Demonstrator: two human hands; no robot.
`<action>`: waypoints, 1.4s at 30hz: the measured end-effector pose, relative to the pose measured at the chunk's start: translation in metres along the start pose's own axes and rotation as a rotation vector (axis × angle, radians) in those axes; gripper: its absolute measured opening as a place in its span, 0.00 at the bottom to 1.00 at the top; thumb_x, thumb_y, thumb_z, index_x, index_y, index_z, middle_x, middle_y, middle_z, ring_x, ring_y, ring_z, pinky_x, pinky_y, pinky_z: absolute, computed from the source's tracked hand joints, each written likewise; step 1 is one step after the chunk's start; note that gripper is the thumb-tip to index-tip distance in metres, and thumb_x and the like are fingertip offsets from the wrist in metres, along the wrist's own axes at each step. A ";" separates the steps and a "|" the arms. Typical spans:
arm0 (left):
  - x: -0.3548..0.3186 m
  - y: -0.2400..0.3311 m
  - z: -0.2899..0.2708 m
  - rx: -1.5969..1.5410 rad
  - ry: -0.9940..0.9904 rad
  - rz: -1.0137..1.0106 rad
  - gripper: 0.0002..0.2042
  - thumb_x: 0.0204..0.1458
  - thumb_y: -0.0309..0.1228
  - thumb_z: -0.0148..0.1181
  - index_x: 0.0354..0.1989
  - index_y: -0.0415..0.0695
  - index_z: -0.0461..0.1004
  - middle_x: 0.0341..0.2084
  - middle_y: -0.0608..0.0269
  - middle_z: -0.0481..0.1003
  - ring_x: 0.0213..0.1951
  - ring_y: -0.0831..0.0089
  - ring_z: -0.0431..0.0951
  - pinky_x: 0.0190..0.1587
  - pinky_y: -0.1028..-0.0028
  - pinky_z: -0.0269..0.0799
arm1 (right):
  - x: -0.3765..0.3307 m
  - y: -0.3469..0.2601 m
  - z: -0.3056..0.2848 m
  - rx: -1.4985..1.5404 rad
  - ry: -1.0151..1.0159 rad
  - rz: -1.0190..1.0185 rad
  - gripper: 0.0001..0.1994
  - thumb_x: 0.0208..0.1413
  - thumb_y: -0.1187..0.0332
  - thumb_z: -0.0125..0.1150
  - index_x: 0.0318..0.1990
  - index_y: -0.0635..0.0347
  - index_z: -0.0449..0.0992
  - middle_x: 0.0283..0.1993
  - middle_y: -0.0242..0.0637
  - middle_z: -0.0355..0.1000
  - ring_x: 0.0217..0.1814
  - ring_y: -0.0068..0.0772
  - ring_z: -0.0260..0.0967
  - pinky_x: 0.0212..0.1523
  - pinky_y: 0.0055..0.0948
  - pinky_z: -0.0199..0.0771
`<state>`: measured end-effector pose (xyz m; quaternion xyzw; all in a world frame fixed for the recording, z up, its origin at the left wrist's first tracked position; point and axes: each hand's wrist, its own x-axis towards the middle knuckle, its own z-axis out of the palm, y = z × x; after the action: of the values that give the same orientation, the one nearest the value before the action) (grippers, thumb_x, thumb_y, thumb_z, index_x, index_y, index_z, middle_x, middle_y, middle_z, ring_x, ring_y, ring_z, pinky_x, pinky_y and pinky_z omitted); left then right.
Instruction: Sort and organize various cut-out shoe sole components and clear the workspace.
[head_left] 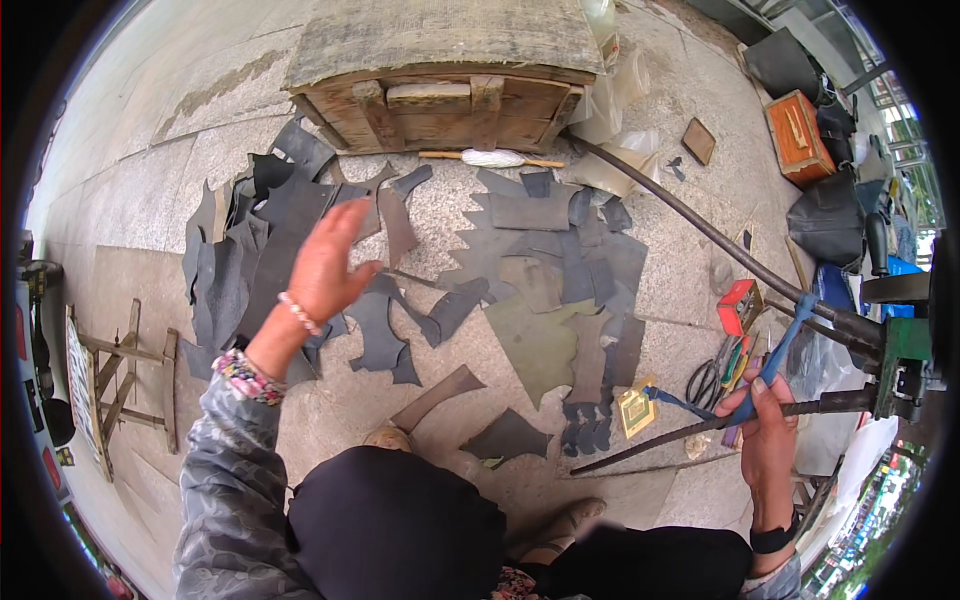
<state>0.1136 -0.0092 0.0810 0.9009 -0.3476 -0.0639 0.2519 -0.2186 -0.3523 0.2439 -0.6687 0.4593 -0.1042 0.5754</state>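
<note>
The right hand (768,425) is gripping a blue strap (775,365) and a long metal rod (690,430) tightly. Just beside that grip, scissors (706,380) are lying on the ground. Far across, the left hand (325,265) is hanging open and empty over dark leather pieces (545,285). The strap might be slipping loose if the hold is getting weak.

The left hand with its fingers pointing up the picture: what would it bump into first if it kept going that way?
Probably the dark leather scraps spread on the pavement just past the left hand, then the wooden crate beyond. Its height above them is unclear.
</note>
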 end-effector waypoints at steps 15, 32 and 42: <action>0.161 0.140 0.157 0.317 -0.545 0.447 0.54 0.27 0.36 0.77 0.68 0.54 0.51 0.68 0.53 0.50 0.67 0.46 0.52 0.61 0.49 0.58 | 0.008 0.006 -0.008 -0.143 -0.150 -0.137 0.11 0.63 0.66 0.46 0.47 0.63 0.68 0.28 0.42 0.73 0.29 0.34 0.74 0.36 0.32 0.74; 0.028 0.117 0.079 -0.250 -0.269 0.437 0.23 0.40 0.17 0.55 0.49 0.43 0.71 0.44 0.49 0.74 0.43 0.57 0.76 0.40 0.67 0.75 | 0.007 -0.003 -0.005 -0.200 -0.086 -0.099 0.12 0.63 0.69 0.46 0.46 0.66 0.70 0.28 0.38 0.74 0.31 0.27 0.73 0.37 0.28 0.73; 0.010 0.045 0.056 -0.750 -0.523 -0.176 0.13 0.42 0.21 0.57 0.39 0.33 0.73 0.30 0.64 0.74 0.33 0.80 0.71 0.36 0.78 0.68 | 0.008 0.006 -0.004 -0.179 -0.065 -0.117 0.12 0.64 0.67 0.46 0.47 0.64 0.71 0.28 0.36 0.73 0.30 0.26 0.72 0.35 0.25 0.72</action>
<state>0.0780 -0.0674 0.0553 0.7275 -0.2744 -0.4313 0.4576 -0.2200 -0.3604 0.2369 -0.7462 0.4081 -0.0746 0.5207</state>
